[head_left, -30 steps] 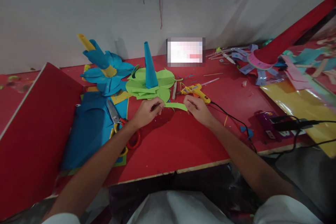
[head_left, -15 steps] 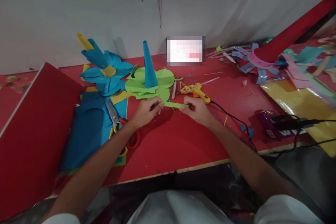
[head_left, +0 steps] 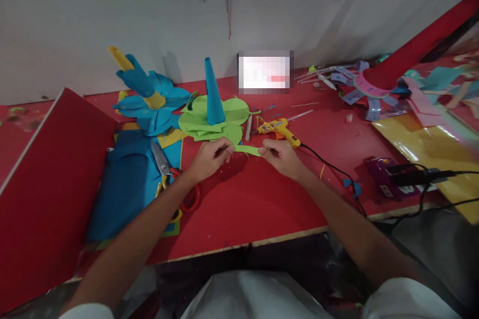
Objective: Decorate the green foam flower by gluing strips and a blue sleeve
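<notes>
A narrow green paper strip [head_left: 247, 150] stretches between my two hands, slightly curved. My left hand [head_left: 211, 158] pinches its left end and my right hand [head_left: 280, 157] pinches the right end; both hands are closed. Just beyond them lies a green paper flower [head_left: 235, 109] with a blue paper cone [head_left: 213, 94] standing upright on it. A yellow glue gun [head_left: 282, 132] rests behind my right hand, near a whitish stick [head_left: 249, 127]. Scissors with red and yellow handles [head_left: 161, 162] lie left of my left hand, partly hidden by my forearm.
A blue paper flower [head_left: 153, 102] stands at the back left, above blue sheets [head_left: 125, 184]. A red panel [head_left: 56, 184] rises on the left. A blurred screen [head_left: 265, 72] leans on the wall. At right are a purple box [head_left: 385, 177], black cables and a yellow sheet [head_left: 404, 142].
My right hand's fingers have shifted slightly along the green strip, and the strip now bows a little where it was straighter. My left hand has barely moved.
</notes>
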`<action>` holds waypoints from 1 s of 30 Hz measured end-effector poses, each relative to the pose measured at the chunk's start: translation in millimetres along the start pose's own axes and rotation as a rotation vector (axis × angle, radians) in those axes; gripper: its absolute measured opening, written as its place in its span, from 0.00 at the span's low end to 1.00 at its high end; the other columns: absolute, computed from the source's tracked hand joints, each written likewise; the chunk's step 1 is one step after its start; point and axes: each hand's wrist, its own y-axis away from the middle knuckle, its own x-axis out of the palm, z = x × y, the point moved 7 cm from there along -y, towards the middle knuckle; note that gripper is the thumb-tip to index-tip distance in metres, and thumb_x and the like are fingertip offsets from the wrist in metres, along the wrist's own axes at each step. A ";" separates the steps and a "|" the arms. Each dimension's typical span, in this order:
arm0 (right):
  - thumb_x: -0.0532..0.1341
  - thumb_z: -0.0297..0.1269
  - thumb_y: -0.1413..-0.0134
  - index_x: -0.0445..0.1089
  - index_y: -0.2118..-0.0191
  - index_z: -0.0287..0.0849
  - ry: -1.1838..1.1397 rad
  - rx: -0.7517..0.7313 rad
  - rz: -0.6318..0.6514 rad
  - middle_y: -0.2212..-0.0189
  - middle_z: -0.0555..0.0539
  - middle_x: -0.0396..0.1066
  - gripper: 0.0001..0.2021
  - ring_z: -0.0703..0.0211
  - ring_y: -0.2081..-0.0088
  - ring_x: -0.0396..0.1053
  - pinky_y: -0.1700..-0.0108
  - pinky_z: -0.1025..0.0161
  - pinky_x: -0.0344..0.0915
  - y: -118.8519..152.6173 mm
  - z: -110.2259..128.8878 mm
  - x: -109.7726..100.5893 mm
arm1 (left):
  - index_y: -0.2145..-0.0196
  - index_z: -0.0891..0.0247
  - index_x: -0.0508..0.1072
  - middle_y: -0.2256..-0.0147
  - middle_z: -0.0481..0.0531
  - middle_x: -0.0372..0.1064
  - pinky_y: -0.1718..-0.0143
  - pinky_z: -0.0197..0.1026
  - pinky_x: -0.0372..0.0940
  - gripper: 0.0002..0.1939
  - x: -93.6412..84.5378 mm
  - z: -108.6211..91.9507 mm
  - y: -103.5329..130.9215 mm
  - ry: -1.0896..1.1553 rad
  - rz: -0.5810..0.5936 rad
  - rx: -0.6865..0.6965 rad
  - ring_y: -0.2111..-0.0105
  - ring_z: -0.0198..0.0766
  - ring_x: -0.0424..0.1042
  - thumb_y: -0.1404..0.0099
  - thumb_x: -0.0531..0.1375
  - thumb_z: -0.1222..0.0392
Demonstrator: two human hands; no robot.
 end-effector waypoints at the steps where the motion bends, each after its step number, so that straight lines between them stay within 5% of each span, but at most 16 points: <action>1: 0.52 0.62 0.32 0.52 0.75 0.46 0.006 -0.003 0.007 0.78 0.55 0.50 0.28 0.63 0.75 0.50 0.71 0.61 0.47 0.1 -0.1 0.3 | 0.66 0.62 0.70 0.76 0.45 0.70 0.71 0.35 0.59 0.16 0.0 0.0 0.0 0.001 -0.001 -0.001 0.76 0.31 0.67 0.24 0.55 0.50; 8: 0.48 0.62 0.30 0.54 0.77 0.46 0.078 -0.002 0.073 0.81 0.53 0.56 0.30 0.63 0.77 0.54 0.71 0.61 0.48 -0.6 -2.7 6.9 | 0.67 0.62 0.71 0.76 0.45 0.69 0.71 0.35 0.58 0.17 0.5 -2.9 -0.6 -0.015 0.006 -0.001 0.76 0.31 0.66 0.24 0.55 0.50; 30: 0.46 0.61 0.28 0.57 0.78 0.46 0.117 -0.026 -0.044 0.82 0.53 0.56 0.30 0.63 0.79 0.54 0.72 0.60 0.49 0.7 -1.0 -0.2 | 0.67 0.62 0.71 0.77 0.44 0.70 0.72 0.35 0.59 0.15 0.5 -5.3 -0.5 -0.018 0.011 0.012 0.77 0.30 0.67 0.24 0.55 0.52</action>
